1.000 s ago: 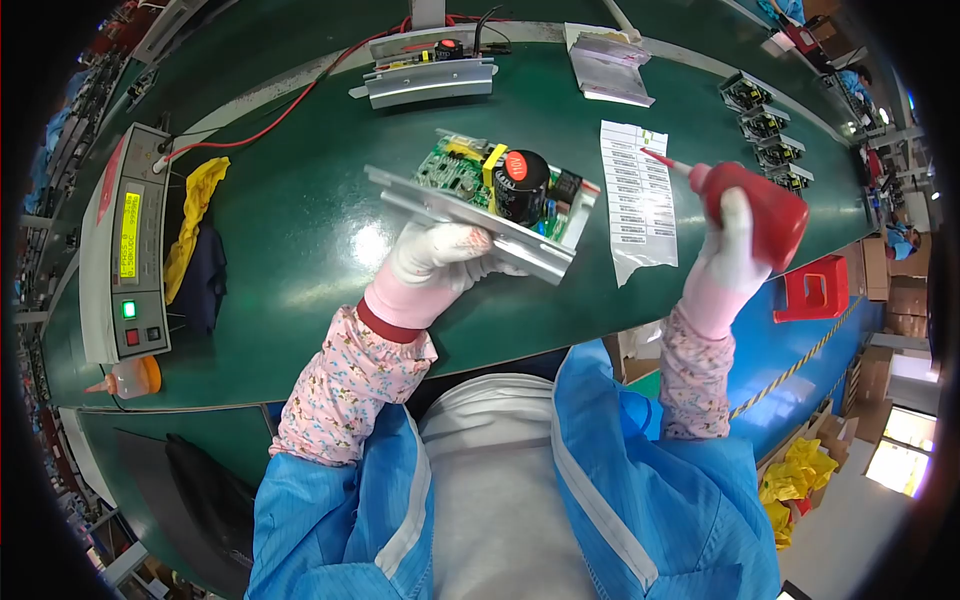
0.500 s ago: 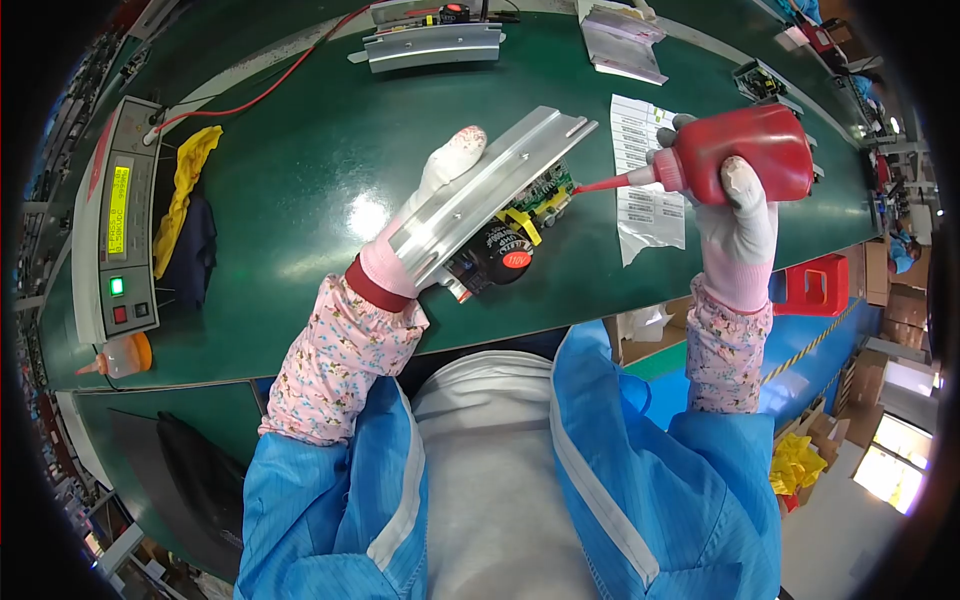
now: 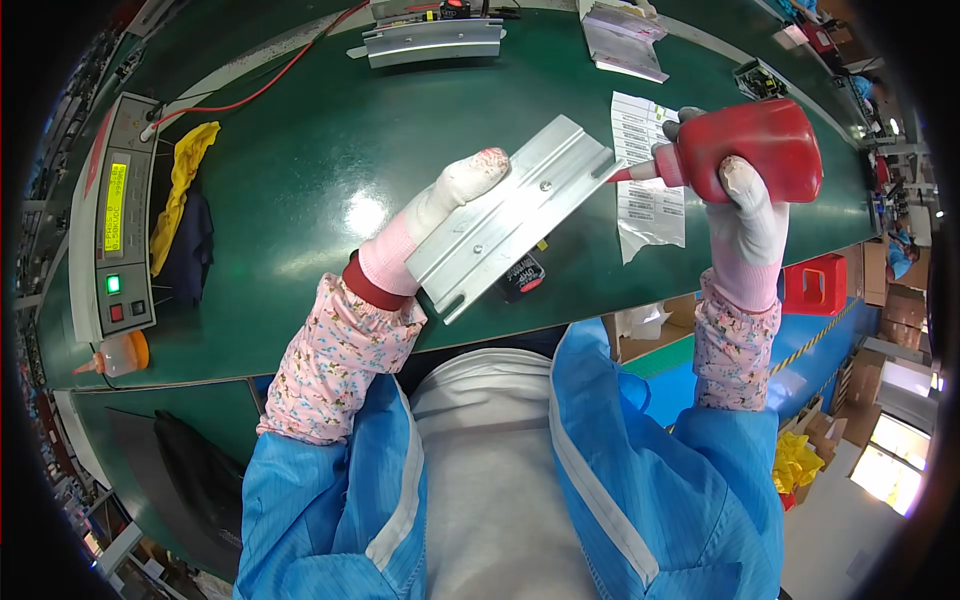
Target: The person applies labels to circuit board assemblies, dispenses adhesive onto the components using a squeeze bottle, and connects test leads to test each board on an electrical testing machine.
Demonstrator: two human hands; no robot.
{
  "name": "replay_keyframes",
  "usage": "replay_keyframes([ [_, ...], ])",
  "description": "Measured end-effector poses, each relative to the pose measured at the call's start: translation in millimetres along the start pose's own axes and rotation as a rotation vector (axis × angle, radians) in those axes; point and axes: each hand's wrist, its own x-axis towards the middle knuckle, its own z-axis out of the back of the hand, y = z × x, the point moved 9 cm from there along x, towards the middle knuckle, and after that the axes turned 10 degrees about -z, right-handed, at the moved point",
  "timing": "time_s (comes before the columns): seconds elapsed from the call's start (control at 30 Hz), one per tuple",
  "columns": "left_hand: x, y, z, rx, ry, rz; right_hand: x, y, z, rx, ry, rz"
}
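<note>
My gloved left hand (image 3: 455, 195) grips a power supply unit (image 3: 515, 215) by its silver metal bracket, thumb along the upper edge and other fingers hidden underneath. The bracket's flat face is turned up toward me and slants from lower left to upper right. A bit of black part with a red label peeks out below it. In my gloved right hand (image 3: 745, 205) is a red squeeze bottle (image 3: 755, 150), lying sideways. Its thin nozzle points left, and the tip is at the bracket's right end; whether they touch I cannot tell.
A tester (image 3: 118, 220) with a lit yellow display stands at left, beside a yellow cloth (image 3: 182, 195) and a small clear bottle (image 3: 122, 354). A printed label sheet (image 3: 650, 215) lies behind the nozzle. Another bracketed unit (image 3: 433, 42) and a bent metal plate (image 3: 622, 42) sit at the back.
My left hand has rolled the unit so the bracket faces up and hides most of the circuit board. The red bottle has moved slightly right, its nozzle now at the bracket's end.
</note>
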Motion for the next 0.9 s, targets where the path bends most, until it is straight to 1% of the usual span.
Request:
replay_keyframes([
  [0.27, -9.5, -5.0, -8.9, 0.192, -0.061, 0.013, 3.2, -2.1, 5.5, -0.002, -0.004, -0.004],
  [0.4, -13.2, -16.6, -18.5, 0.124, -0.219, -0.025, 10.5, -31.6, 40.8, 0.158, -0.211, -0.078],
  [0.43, -12.3, -17.4, -18.8, 0.124, -0.216, -0.026, 13.8, -41.2, 53.1, 0.157, -0.212, -0.075],
  [0.53, -3.1, -31.1, -30.9, -0.002, -0.066, -0.135, 26.3, -112.2, 114.3, 1.014, -0.211, -0.344],
  [0.57, -0.6, -36.2, -34.9, -0.042, -0.015, -0.172, 27.3, -123.2, 118.8, 1.3, -0.199, -0.435],
  [0.6, 2.3, -34.3, -30.3, -0.039, -0.014, -0.176, 26.5, -119.2, 122.5, 1.301, -0.194, -0.433],
  [0.73, 9.0, -27.0, 25.4, 0.363, -0.253, -0.347, 4.9, -99.1, 104.0, 1.795, 0.051, -0.588],
  [0.77, 8.2, -29.8, 23.0, 0.369, -0.253, -0.353, 5.7, -97.9, 107.4, 1.797, 0.061, -0.587],
  [0.9, -16.8, -48.1, 18.1, 0.793, -0.52, -0.351, 6.1, -115.0, 161.2, 1.659, -0.304, -0.305],
])
